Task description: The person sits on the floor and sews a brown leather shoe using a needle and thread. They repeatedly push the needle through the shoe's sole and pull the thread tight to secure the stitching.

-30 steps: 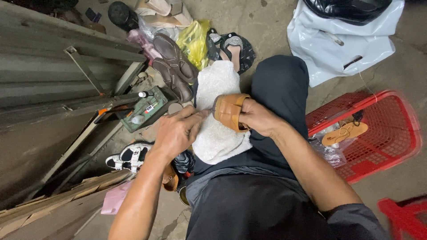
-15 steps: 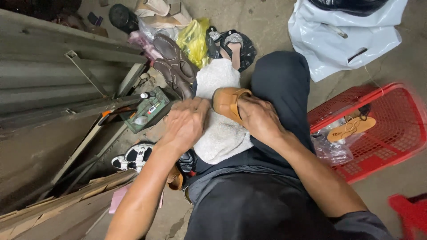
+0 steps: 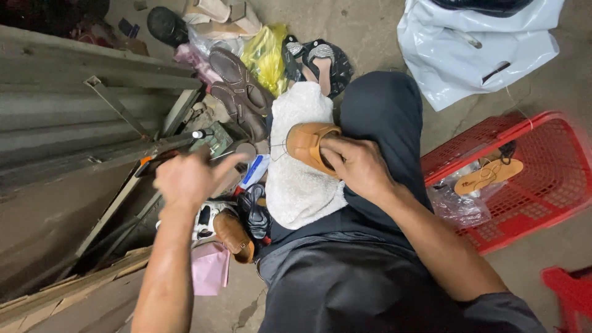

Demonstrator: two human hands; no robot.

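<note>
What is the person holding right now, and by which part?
The right hand holds a tan shoe by its side edge, resting on a white towel. The left hand appears empty, though blurred.

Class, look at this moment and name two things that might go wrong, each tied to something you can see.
The right hand alone grips the tan shoe on the white towel over the knee; it might slip off. The left hand, raised apart from it over the cluttered shoes and small box, may knock something over.

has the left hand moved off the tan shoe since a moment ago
Yes. The left hand has pulled away leftward from the tan shoe on the white towel, toward the metal frame; the right hand holds the shoe.
</note>
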